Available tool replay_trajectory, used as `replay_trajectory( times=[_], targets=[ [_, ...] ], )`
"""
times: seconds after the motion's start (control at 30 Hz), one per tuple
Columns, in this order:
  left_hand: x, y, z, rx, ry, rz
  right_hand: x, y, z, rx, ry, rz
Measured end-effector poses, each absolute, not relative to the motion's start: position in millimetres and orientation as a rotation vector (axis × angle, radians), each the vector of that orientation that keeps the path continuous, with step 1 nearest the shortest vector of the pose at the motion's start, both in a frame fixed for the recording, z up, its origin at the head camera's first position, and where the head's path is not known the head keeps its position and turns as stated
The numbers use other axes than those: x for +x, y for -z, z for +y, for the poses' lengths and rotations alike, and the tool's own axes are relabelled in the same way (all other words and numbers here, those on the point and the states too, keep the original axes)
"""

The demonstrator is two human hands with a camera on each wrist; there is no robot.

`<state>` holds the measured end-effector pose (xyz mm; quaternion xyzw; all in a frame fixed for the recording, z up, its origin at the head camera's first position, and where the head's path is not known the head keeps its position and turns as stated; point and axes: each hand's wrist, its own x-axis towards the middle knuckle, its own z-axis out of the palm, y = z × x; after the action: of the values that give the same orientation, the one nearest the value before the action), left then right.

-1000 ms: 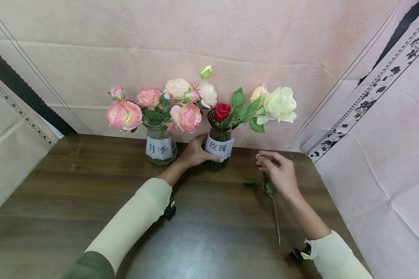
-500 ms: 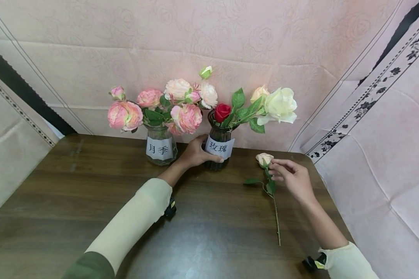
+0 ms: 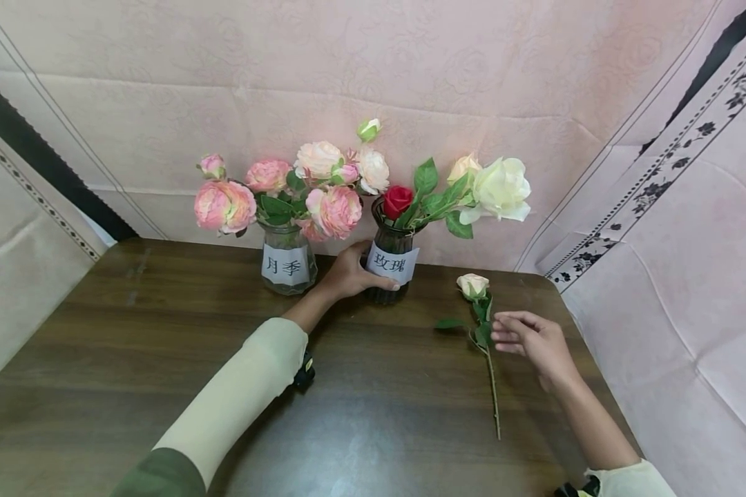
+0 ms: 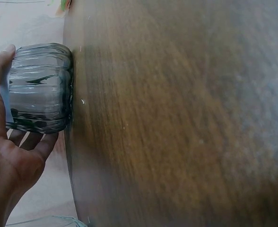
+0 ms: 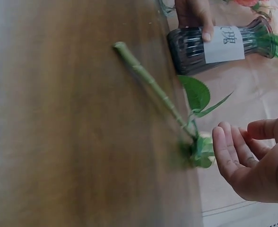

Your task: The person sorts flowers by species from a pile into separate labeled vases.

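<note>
A dark ribbed glass vase (image 3: 393, 241) with a white paper label stands near the back of the table. My left hand (image 3: 356, 270) grips it from its left side, thumb across the front; the left wrist view shows the fingers round the glass (image 4: 39, 90). In the vase are a red rose (image 3: 398, 201), a white rose (image 3: 502, 190) and a peach rose (image 3: 464, 168). A single cream rose (image 3: 474, 286) lies on the table to the right, its stem (image 3: 493, 393) toward me. Just right of its leaves hovers my right hand (image 3: 534, 343), fingers loosely bent, holding nothing.
Left of the dark vase stands a clear glass vase (image 3: 286, 259), also labelled, with pink and white blooms (image 3: 333, 210) spreading above it. A pale pink cloth (image 3: 441, 83) hangs behind the wooden table (image 3: 360, 414) and at both sides.
My right hand has let go of the cream rose's bloom and drawn back toward me along the right of the flower. The left hand stays on the dark vase.
</note>
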<state>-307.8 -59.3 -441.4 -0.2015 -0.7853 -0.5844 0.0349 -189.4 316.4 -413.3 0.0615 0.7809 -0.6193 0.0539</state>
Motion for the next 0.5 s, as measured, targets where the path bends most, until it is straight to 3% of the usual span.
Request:
replay_trajectory(
  times=[0.5],
  targets=[
    [-311, 444, -59, -0.636, 1.818, -2.404, -166, 438, 343, 0.256, 1.628, 2.265]
  ],
)
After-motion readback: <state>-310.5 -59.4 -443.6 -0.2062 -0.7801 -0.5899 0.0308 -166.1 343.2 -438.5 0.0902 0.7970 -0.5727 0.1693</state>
